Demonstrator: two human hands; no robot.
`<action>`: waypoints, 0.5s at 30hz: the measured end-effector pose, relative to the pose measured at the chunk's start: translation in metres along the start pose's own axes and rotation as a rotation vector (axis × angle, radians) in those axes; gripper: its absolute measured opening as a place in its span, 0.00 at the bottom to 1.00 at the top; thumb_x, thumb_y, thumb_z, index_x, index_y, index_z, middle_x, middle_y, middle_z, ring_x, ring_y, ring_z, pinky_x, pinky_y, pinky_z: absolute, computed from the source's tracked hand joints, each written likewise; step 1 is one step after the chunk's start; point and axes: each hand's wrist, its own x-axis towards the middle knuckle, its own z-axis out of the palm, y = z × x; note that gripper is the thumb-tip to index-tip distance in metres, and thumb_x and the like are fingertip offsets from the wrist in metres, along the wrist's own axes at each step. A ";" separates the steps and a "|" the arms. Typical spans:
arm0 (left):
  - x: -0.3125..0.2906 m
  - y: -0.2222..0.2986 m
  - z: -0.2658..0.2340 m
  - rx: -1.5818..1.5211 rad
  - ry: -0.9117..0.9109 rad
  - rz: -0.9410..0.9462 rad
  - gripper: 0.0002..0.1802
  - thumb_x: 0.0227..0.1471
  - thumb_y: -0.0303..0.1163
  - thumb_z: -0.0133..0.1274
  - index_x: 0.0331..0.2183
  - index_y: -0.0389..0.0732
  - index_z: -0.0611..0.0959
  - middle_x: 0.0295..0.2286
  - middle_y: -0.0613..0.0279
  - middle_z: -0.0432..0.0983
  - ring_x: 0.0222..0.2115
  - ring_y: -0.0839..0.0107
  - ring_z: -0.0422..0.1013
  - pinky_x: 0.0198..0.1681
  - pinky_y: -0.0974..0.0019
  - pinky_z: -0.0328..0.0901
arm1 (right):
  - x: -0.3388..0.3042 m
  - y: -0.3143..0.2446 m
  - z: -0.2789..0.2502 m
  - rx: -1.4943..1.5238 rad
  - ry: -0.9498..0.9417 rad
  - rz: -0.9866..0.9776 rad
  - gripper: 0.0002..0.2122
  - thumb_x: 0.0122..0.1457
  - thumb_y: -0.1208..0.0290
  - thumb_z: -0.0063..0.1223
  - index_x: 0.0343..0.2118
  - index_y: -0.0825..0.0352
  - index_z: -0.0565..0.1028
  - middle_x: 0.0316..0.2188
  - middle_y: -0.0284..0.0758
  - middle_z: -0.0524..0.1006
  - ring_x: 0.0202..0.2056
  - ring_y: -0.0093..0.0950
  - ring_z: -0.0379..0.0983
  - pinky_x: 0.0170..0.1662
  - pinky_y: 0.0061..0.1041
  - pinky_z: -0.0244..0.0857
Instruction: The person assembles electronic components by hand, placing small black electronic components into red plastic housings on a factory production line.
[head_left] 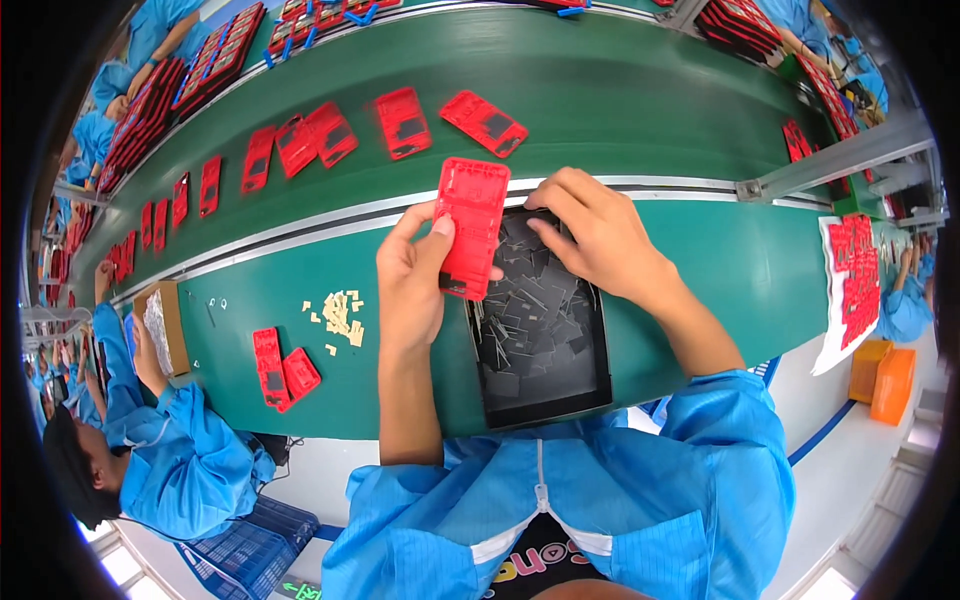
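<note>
1. Blue sleeves [720, 440] up front, black tray [550, 405] of thin dark pieces [540, 300] just past them.
2. Left hand [410, 265] has thumb and fingers clamped on a red shell [474, 215], held up by the tray's far left corner.
3. Right hand [605, 240] is at the tray's far end, fingers curled; can't tell if they're pinching anything.
4. More red shells [400, 105] on the green belt [620, 110] beyond.
</note>
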 end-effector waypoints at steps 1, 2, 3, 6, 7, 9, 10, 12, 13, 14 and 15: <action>-0.001 0.000 0.002 -0.003 0.007 0.007 0.13 0.68 0.30 0.46 0.47 0.30 0.75 0.34 0.45 0.83 0.27 0.61 0.82 0.29 0.63 0.78 | 0.000 -0.004 0.001 -0.033 -0.038 0.014 0.16 0.52 0.81 0.62 0.45 0.66 0.77 0.42 0.38 0.72 0.41 0.37 0.74 0.41 0.35 0.72; -0.001 -0.002 0.003 -0.020 0.032 0.022 0.15 0.68 0.31 0.46 0.48 0.29 0.75 0.35 0.43 0.82 0.29 0.60 0.82 0.31 0.61 0.79 | 0.000 -0.006 0.003 -0.066 -0.075 0.032 0.16 0.52 0.79 0.63 0.45 0.65 0.78 0.41 0.37 0.71 0.40 0.36 0.74 0.41 0.35 0.72; 0.000 -0.003 0.003 -0.036 0.056 0.036 0.16 0.68 0.31 0.45 0.49 0.28 0.75 0.36 0.41 0.81 0.32 0.59 0.82 0.33 0.59 0.80 | 0.000 -0.007 0.004 -0.096 -0.118 0.055 0.16 0.53 0.77 0.63 0.46 0.63 0.79 0.43 0.37 0.70 0.39 0.35 0.73 0.41 0.35 0.72; 0.000 0.003 -0.004 -0.060 0.014 0.012 0.16 0.66 0.28 0.44 0.51 0.29 0.73 0.41 0.37 0.80 0.38 0.52 0.81 0.41 0.54 0.79 | 0.003 -0.004 0.000 -0.139 -0.162 0.027 0.16 0.53 0.76 0.63 0.46 0.63 0.80 0.46 0.36 0.69 0.40 0.34 0.72 0.43 0.35 0.71; -0.001 0.004 -0.004 -0.077 0.020 0.028 0.16 0.65 0.26 0.43 0.52 0.29 0.72 0.43 0.35 0.79 0.40 0.50 0.81 0.44 0.52 0.78 | 0.005 -0.004 -0.001 -0.137 -0.164 0.023 0.16 0.53 0.76 0.63 0.46 0.63 0.80 0.46 0.36 0.69 0.40 0.34 0.72 0.43 0.35 0.71; -0.001 0.003 -0.004 -0.068 0.006 0.024 0.17 0.64 0.25 0.42 0.52 0.29 0.71 0.44 0.35 0.79 0.42 0.48 0.81 0.45 0.51 0.78 | 0.005 -0.005 -0.003 -0.092 -0.185 0.035 0.14 0.52 0.75 0.64 0.43 0.65 0.81 0.46 0.39 0.71 0.45 0.39 0.73 0.47 0.39 0.70; -0.001 0.003 -0.004 -0.056 -0.008 0.023 0.18 0.63 0.23 0.42 0.53 0.28 0.70 0.45 0.34 0.78 0.43 0.47 0.80 0.47 0.50 0.77 | 0.003 -0.004 0.000 -0.093 -0.187 0.037 0.14 0.52 0.75 0.64 0.43 0.65 0.81 0.46 0.39 0.71 0.45 0.39 0.73 0.47 0.39 0.70; -0.001 0.002 -0.002 -0.058 -0.006 0.030 0.18 0.63 0.23 0.42 0.53 0.28 0.70 0.45 0.34 0.78 0.43 0.47 0.80 0.47 0.50 0.77 | 0.000 0.000 0.006 -0.125 -0.153 -0.005 0.14 0.52 0.74 0.64 0.44 0.65 0.81 0.48 0.37 0.70 0.42 0.36 0.72 0.47 0.37 0.69; -0.001 0.002 -0.001 -0.059 -0.004 0.037 0.18 0.63 0.23 0.42 0.53 0.28 0.70 0.45 0.34 0.78 0.43 0.47 0.80 0.47 0.50 0.77 | 0.001 0.002 0.005 -0.126 -0.153 -0.004 0.14 0.52 0.74 0.64 0.44 0.65 0.81 0.48 0.37 0.70 0.42 0.36 0.72 0.47 0.37 0.69; -0.001 0.002 -0.002 -0.058 -0.004 0.037 0.18 0.63 0.23 0.42 0.53 0.28 0.70 0.45 0.34 0.78 0.43 0.47 0.80 0.47 0.50 0.77 | 0.002 0.002 0.005 -0.107 -0.205 0.040 0.14 0.52 0.74 0.64 0.44 0.65 0.81 0.48 0.37 0.70 0.43 0.37 0.72 0.48 0.37 0.68; -0.001 0.002 -0.004 -0.062 -0.016 0.039 0.19 0.62 0.23 0.42 0.53 0.28 0.70 0.45 0.35 0.78 0.43 0.47 0.80 0.47 0.51 0.77 | 0.003 0.002 0.005 -0.087 -0.257 0.084 0.14 0.52 0.74 0.64 0.44 0.65 0.81 0.48 0.37 0.70 0.43 0.37 0.73 0.49 0.37 0.68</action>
